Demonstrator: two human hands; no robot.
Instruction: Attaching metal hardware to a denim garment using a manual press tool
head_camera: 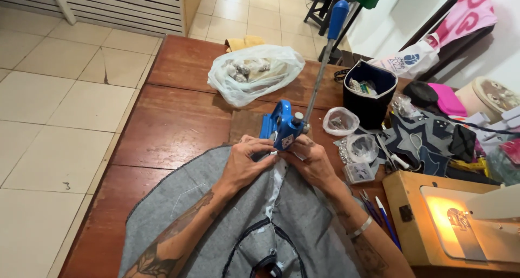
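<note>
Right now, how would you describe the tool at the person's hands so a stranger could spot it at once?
On the brown wooden table, just past the grey fabric, the left hand and right hand meet at a hand press. It is the only bright blue metal body there, with a long steel lever rising to a blue grip, unlike the plastic bag and black bucket behind.
</note>
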